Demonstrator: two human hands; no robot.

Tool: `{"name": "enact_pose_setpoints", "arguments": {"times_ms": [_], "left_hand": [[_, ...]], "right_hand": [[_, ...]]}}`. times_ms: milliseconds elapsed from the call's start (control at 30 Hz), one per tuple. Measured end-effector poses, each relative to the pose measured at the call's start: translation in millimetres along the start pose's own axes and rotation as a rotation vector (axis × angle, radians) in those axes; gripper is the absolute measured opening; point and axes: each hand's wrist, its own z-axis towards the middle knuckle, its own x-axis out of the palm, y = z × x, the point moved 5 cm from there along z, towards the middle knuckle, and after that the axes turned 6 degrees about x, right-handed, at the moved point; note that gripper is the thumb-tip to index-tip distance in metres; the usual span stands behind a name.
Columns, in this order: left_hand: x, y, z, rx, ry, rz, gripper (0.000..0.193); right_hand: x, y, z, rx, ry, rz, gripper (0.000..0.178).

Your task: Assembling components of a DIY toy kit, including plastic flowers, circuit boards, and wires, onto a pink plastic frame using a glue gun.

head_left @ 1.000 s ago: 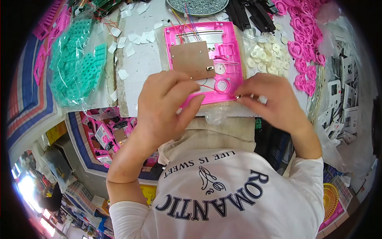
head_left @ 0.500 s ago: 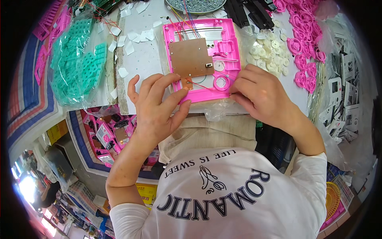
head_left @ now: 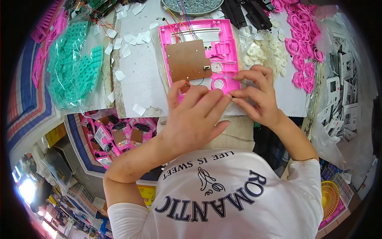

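Observation:
A pink plastic casing (head_left: 232,47) lies open-side up at the table's front edge. A brown circuit board (head_left: 187,59) sits in it, with coloured wires (head_left: 185,24) running out past the far end. My left hand (head_left: 191,119) reaches over the casing's near side, fingers stretched towards its near right corner, thumb apart. It covers most of the near edge and a small board there. My right hand (head_left: 258,97) is at that same corner, thumb and forefinger pinched together. Whatever is between those fingertips is too small to make out.
Bagged green plastic parts (head_left: 75,63) lie to the left, paper scraps (head_left: 137,38) beside the casing. White discs (head_left: 268,53), pink rings (head_left: 302,44) and black parts (head_left: 252,14) are on the right. A metal dish of screws (head_left: 193,6) stands beyond. Pink assemblies (head_left: 119,135) fill a container below left.
My left hand has moved right across the casing's near edge, up to my right hand. The right hand stays at the corner, its fingers shifted slightly. The casing sits slightly further left in view.

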Motion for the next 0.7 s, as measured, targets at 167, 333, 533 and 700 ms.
{"name": "enact_pose_setpoints", "arguments": {"times_ms": [167,333,533,700], "left_hand": [[13.7,-8.7,-3.5,0.122,0.021,0.18,0.057],[8.1,-20.9,13.7,0.349,0.083,0.469,0.035],[6.3,-14.9,23.7,0.294,0.185,0.333,0.034],[-20.3,20.7,27.1,0.095,0.187,-0.278,0.031]], "right_hand": [[3.3,17.9,-13.2,-0.065,-0.059,-0.324,0.03],[-26.2,35.8,30.1,-0.039,0.319,-0.273,0.03],[3.5,10.0,137.3,0.188,0.063,-0.118,0.018],[37.7,-8.1,157.0,0.172,0.079,-0.343,0.021]]}}
